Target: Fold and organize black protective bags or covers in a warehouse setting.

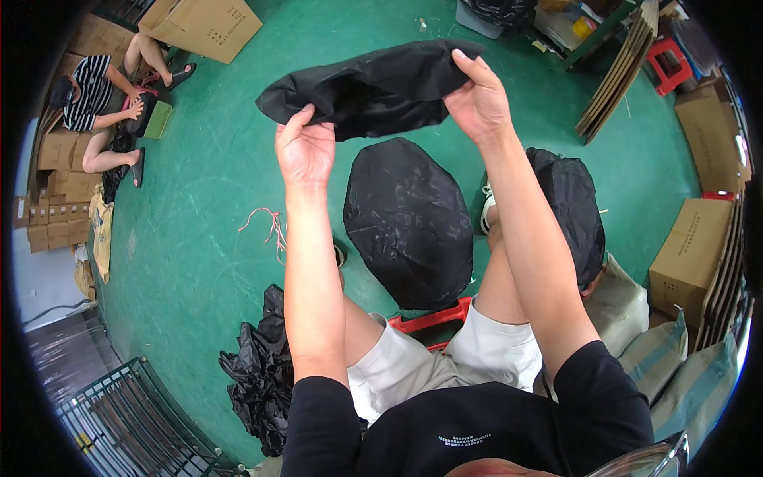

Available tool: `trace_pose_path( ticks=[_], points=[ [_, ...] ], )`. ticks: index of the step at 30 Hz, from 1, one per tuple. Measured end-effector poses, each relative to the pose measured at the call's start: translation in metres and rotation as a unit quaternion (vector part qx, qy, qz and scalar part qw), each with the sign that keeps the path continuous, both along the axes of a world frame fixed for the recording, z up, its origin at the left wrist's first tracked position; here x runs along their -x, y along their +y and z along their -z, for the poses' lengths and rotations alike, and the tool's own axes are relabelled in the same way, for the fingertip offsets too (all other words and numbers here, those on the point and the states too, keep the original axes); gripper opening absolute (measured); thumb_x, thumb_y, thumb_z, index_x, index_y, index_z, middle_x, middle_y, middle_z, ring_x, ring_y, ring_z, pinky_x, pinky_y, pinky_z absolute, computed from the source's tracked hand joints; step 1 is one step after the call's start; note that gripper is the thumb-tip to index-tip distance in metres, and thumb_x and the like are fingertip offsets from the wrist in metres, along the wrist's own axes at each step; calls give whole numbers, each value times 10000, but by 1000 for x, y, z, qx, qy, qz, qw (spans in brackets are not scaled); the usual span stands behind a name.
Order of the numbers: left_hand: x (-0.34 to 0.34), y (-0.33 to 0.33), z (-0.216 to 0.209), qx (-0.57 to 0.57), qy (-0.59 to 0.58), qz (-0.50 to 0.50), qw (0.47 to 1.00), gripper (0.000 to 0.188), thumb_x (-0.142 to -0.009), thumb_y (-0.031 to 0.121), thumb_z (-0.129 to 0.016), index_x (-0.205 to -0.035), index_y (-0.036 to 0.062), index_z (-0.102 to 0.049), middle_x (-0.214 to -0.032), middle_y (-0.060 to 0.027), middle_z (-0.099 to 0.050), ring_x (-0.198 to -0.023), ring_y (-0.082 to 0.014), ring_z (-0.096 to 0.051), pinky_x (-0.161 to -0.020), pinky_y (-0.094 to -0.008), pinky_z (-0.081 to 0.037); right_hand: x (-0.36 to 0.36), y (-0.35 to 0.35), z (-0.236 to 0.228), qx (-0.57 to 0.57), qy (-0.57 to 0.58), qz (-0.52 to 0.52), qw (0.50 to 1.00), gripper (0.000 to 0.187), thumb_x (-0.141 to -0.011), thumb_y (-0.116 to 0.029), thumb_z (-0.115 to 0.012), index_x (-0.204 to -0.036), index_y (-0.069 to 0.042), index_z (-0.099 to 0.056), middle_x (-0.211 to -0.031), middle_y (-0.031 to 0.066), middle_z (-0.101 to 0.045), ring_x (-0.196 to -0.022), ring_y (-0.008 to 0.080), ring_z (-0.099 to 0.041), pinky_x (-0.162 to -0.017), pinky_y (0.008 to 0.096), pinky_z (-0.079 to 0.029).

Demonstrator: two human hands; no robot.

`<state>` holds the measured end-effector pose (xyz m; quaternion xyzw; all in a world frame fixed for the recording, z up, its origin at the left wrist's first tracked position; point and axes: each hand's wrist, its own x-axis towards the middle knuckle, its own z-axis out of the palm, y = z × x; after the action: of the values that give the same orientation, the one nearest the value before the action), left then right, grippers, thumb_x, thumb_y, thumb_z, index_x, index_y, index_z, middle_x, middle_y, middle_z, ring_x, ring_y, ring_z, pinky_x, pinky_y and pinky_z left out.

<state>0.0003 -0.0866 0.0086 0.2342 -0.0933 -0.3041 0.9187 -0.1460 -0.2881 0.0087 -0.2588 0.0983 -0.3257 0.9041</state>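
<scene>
A black fabric cover (373, 75) is stretched out in front of me between both hands, its folds opening toward me. My left hand (306, 151) grips its near left edge between thumb and fingers. Higher up, my right hand (479, 99) pinches the right end, with the thumb on top. Below the cover, a large rounded black bundle (409, 222) with a smooth, lightly creased skin stands between my legs. A second black bundle (566, 211) sits beyond my right forearm. Beside my left thigh lies a crumpled heap of black material (258, 374).
Part of a red plastic stool (433, 318) shows between my thighs. Pink string (274, 230) lies on the green floor (191, 246). Another person (99, 99) sits at far left near cardboard boxes (67, 187). Cartons (690, 250) and woven sacks (660, 350) line the right side.
</scene>
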Motion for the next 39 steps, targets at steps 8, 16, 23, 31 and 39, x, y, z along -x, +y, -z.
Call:
trace_pose_path(
  ticks=[8, 16, 23, 31, 39],
  points=[
    [-14, 27, 199, -400, 68, -65, 912, 130, -660, -123, -519, -686, 0, -553, -826, -84, -556, -824, -207, -529, -780, -340, -438, -22, 12, 203, 153, 505, 135, 839, 328, -915, -129, -594, -1185, 43, -520, -1147, 171, -604, -1134, 238, -553, -955, 416, -442],
    [102, 109, 237, -621, 91, -103, 771, 179, -620, -54, -489, -789, -39, -548, -705, -51, -532, -633, -168, -493, -576, -320, -380, 70, 111, 225, 48, 675, -17, 736, 502, -839, -207, -684, -1270, 15, -556, -1301, 237, -552, -1225, 327, -532, -989, 374, -433],
    [166, 138, 245, -723, 16, -76, 686, 349, -701, 29, -480, -984, -141, -591, -883, -176, -640, -787, -214, -602, -697, -351, -479, 135, 129, 234, 149, 697, -3, 701, 512, -857, -258, -684, -1279, 4, -562, -1333, 206, -541, -1249, 318, -514, -1028, 357, -405],
    [213, 166, 244, -668, 42, 11, 743, 186, -705, -3, -468, -859, -19, -572, -697, -81, -530, -560, -206, -527, -497, -362, -474, 161, 140, 220, 206, 703, -17, 680, 452, -852, -317, -706, -1188, -22, -637, -1249, 180, -603, -1146, 279, -585, -934, 367, -469],
    [243, 152, 209, -575, 153, 30, 803, 148, -826, 150, -666, -825, 29, -581, -725, -66, -561, -561, -157, -532, -487, -296, -464, 174, 146, 225, 59, 607, -134, 781, 580, -815, -297, -744, -1240, 27, -517, -1204, 150, -592, -998, 250, -593, -802, 402, -460]
  ],
)
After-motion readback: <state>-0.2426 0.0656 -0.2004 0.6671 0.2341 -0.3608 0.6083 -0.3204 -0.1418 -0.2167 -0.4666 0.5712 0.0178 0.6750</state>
